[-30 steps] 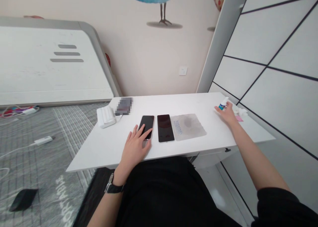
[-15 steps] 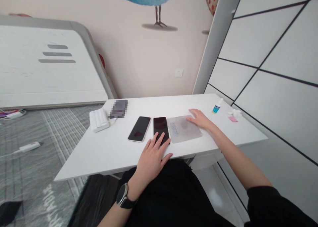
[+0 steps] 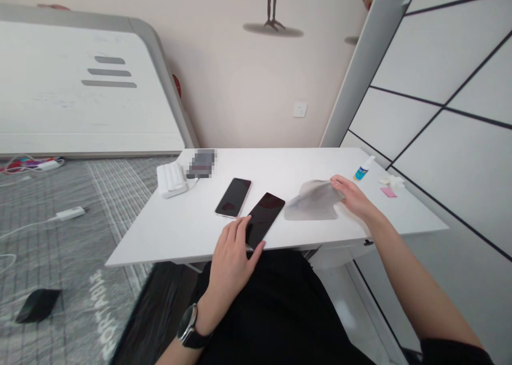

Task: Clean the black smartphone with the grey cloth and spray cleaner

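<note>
My left hand (image 3: pixel 232 253), with a black watch on its wrist, grips the near end of a black phone (image 3: pixel 265 216), thumb on one side and fingers on the other. The phone is tilted at an angle near the table's front edge. My right hand (image 3: pixel 352 194) pinches the right edge of a translucent grey pouch (image 3: pixel 314 202), which is partly lifted off the white table (image 3: pixel 168 242). A second dark-screened phone (image 3: pixel 233 197) in a clear case lies to the left of the held one.
A white box-like item (image 3: pixel 171 179) with a cable and a blurred dark object (image 3: pixel 202 163) are at the back left. On the right are a small bottle (image 3: pixel 363 169), a pink slip (image 3: pixel 388 192) and crumpled white tissue (image 3: pixel 392 181).
My left hand has closed on the black phone's near end and the phone has turned clockwise. My right hand has gripped the pouch's edge and raised it. The view has shifted slightly.
</note>
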`<state>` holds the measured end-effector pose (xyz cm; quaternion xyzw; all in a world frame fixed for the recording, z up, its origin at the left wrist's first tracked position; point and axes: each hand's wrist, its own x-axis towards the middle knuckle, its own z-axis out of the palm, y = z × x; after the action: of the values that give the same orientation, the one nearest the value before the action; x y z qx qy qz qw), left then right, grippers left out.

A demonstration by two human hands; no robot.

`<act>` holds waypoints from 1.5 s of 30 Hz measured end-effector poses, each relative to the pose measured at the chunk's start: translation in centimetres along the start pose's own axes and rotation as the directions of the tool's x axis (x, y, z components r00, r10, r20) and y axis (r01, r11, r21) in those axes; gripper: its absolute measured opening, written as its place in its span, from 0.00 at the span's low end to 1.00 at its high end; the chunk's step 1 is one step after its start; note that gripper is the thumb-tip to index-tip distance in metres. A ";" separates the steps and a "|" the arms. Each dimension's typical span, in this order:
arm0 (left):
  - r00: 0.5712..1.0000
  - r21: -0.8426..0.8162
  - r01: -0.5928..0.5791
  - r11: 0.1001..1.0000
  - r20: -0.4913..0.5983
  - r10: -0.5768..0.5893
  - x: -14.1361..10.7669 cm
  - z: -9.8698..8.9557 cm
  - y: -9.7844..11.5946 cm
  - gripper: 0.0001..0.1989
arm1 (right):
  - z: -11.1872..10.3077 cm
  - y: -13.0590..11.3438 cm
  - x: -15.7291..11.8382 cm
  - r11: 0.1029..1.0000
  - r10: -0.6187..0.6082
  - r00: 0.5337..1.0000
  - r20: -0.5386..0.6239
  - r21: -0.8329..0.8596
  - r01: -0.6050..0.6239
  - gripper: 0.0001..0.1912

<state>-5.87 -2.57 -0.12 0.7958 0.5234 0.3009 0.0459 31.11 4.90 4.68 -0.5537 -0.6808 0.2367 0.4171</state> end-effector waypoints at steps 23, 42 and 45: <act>0.995 -0.081 -0.060 0.995 -0.086 0.053 0.3 2.6 1.4 0.54 | 12.4 -6.1 -6.7 0.755 -0.337 0.772 0.539 -0.334 0.563 0.47; 0.999 -0.112 -0.038 0.993 -0.038 0.034 0.6 2.2 1.6 0.52 | 9.5 -3.0 -5.3 0.751 -0.205 0.914 0.349 -0.543 0.376 0.43; 0.999 -0.113 -0.042 0.993 -0.032 0.039 0.5 2.1 1.5 0.52 | 12.4 -5.6 -6.3 0.775 -0.294 0.847 0.443 -0.408 0.483 0.49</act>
<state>-3.40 -2.29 -1.07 0.7978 0.4900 0.3428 0.0771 17.99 -0.90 0.44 -0.4354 -0.8829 0.0528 0.1678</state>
